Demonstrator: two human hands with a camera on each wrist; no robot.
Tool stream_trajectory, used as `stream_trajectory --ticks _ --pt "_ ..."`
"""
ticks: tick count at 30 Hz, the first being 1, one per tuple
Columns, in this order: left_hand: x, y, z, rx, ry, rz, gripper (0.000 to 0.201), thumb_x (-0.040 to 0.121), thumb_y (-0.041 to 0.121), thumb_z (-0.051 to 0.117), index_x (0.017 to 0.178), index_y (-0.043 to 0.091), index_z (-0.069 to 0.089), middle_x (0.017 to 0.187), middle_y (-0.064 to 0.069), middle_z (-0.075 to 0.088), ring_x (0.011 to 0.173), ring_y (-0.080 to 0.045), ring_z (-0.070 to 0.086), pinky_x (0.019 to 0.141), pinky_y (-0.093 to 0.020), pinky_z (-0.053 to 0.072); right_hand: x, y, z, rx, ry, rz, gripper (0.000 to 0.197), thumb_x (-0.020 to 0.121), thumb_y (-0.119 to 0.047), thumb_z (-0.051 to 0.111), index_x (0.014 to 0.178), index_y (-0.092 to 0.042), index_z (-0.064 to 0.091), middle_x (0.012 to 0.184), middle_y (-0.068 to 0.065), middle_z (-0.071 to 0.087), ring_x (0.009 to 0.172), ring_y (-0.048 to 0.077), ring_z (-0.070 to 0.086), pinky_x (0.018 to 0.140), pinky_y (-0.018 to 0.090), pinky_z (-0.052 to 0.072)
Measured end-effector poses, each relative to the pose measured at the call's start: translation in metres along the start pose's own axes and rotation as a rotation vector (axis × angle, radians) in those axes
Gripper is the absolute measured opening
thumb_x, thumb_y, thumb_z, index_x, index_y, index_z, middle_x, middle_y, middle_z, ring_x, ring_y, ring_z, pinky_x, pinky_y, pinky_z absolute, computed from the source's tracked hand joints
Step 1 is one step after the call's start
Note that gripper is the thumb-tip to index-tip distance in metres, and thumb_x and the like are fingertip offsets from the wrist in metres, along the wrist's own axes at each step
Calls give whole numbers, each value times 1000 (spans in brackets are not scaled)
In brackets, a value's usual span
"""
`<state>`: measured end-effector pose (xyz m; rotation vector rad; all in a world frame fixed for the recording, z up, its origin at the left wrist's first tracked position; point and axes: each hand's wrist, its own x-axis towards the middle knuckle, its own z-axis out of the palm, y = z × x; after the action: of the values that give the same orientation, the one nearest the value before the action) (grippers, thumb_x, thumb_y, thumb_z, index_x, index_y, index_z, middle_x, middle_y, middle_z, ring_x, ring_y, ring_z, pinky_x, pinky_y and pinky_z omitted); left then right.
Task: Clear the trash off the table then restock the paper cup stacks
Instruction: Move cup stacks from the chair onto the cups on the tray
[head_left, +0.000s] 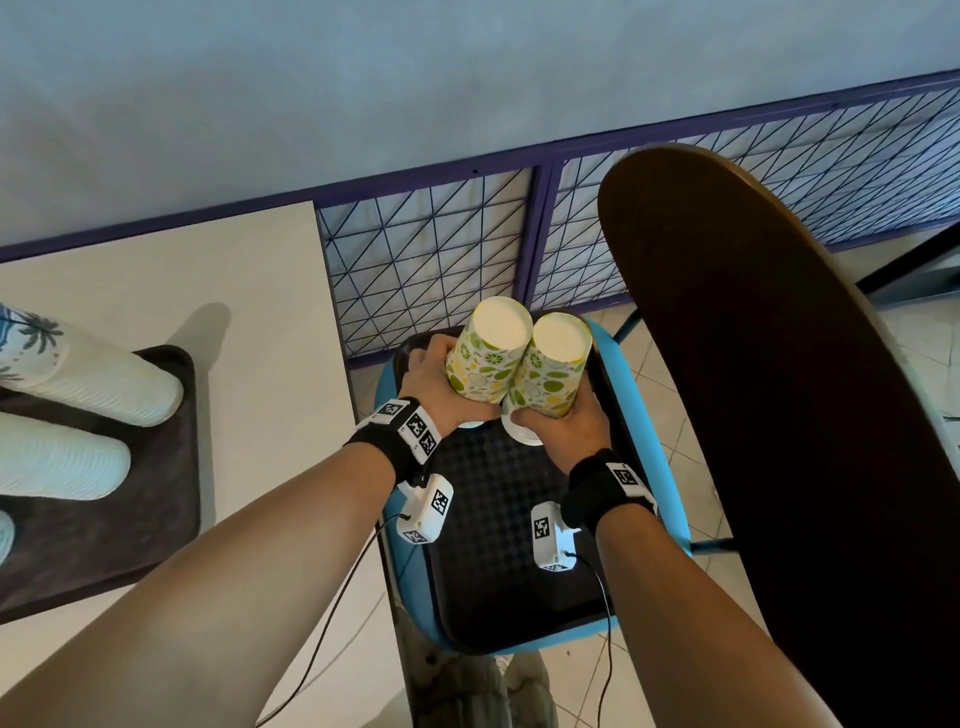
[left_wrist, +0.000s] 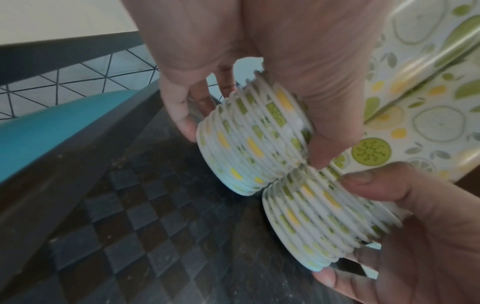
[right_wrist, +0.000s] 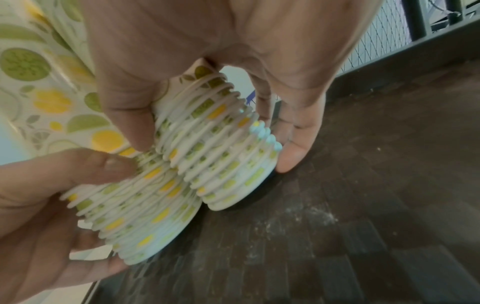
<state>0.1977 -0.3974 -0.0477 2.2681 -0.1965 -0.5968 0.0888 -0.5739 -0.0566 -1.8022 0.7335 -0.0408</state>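
Note:
Two stacks of upside-down paper cups with a lime and lemon print stand side by side over a dark checkered tray (head_left: 493, 545) on a blue chair (head_left: 662, 467). My left hand (head_left: 441, 382) grips the left stack (head_left: 488, 358) near its lower rims (left_wrist: 249, 142). My right hand (head_left: 569, 423) grips the right stack (head_left: 553, 369) low down as well (right_wrist: 221, 156). Both stacks tilt slightly and touch each other. Their bottom rims sit at the tray surface; I cannot tell whether they rest on it.
A pale table (head_left: 260, 312) at the left carries a dark tray (head_left: 171, 467) with white ribbed cup stacks (head_left: 104, 387) and a palm-print stack (head_left: 31, 338). A dark brown rounded board (head_left: 779, 415) rises at the right. A purple wire-grid fence (head_left: 426, 260) runs behind the chair.

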Motion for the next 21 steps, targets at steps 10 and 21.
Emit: stream_trajectory --ticks 10,21 --pt "-11 -1 -9 -207 -29 22 103 58 57 91 147 35 44 134 8 68 121 -17 66 110 -41 51 -12 -5 0 72 11 24 82 64 -26 94 134 -39 52 119 -14 68 107 7 65 98 33 52" --pt "-113 -44 -80 -511 86 52 89 58 47 95 136 34 55 126 13 73 113 -5 72 100 -33 57 -89 -46 22 245 -87 -59 75 61 -29 92 128 -28 60 118 -3 76 112 20 71 96 59 56"
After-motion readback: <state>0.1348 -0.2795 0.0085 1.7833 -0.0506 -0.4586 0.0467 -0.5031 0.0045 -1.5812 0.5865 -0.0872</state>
